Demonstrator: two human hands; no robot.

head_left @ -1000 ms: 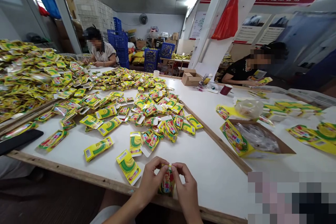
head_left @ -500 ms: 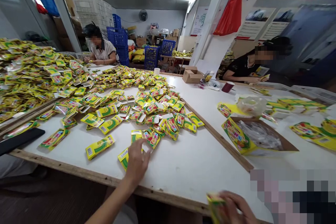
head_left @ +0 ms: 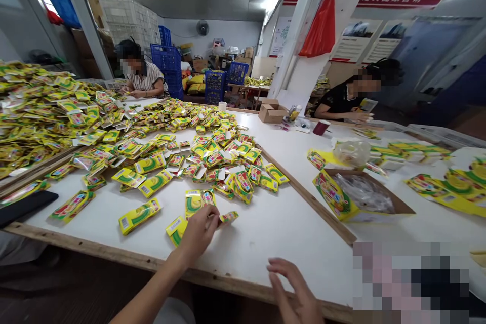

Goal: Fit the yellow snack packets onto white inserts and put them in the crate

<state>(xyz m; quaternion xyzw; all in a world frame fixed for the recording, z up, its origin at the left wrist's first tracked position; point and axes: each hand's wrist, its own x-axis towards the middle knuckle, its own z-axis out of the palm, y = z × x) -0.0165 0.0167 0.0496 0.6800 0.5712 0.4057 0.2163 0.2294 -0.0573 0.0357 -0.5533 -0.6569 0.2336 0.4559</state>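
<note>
My left hand (head_left: 200, 228) is closed, its thumb and fingers pinching a small yellow and green packet (head_left: 230, 217) just above the white table. Beneath and beside that hand lie further packets, among them a yellow one (head_left: 175, 230) with a barcode and another (head_left: 193, 201) partly hidden by the fingers. My right hand (head_left: 296, 291) hovers over the table's front edge, fingers apart and nothing in them. To the left, a single yellow packet (head_left: 139, 216) lies flat. A loose heap of packets (head_left: 216, 157) spreads behind my hands.
A wooden strip (head_left: 311, 195) divides the table on the right. Beyond it stands an open printed box (head_left: 343, 202) with clear plastic inside. A large packet pile (head_left: 34, 111) fills the left. Two people sit across the table. A dark object (head_left: 28, 207) lies at the left edge.
My left hand has lifted a packet off the table. My right hand, which held a packet at the lower right, is now empty and further left. The view has shifted slightly.
</note>
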